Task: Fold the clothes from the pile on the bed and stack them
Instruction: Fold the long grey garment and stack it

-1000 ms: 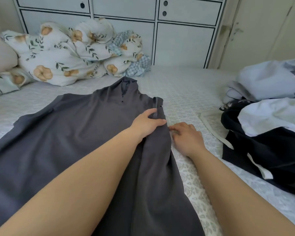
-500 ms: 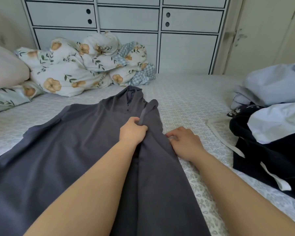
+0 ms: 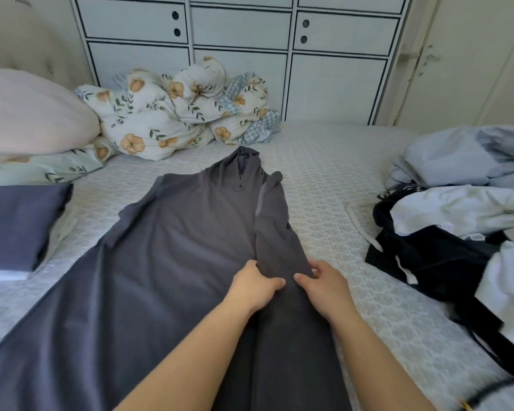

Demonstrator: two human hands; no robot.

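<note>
A long dark grey garment (image 3: 172,250) lies spread lengthwise on the bed (image 3: 333,179), its collar toward the far side. Its right edge is folded inward as a narrow strip. My left hand (image 3: 254,284) grips the inner edge of that folded strip, thumb pointing right. My right hand (image 3: 322,281) holds the strip's outer edge, thumb on top of the cloth. The two hands sit close together at the garment's middle. A folded dark blue item (image 3: 18,223) rests at the left. The unfolded pile (image 3: 463,221) of black, white and pale blue clothes lies at the right.
A floral duvet (image 3: 178,111) is bunched at the bed's far side beside a pink pillow (image 3: 33,114). White cabinets (image 3: 238,46) stand behind the bed and a door (image 3: 469,60) at the far right. A white strap (image 3: 359,221) trails from the pile onto the sheet.
Both hands slid down the folded strip toward me, from near the collar to the garment's middle. The camera tilted, bringing the folded blue item at the left into sight.
</note>
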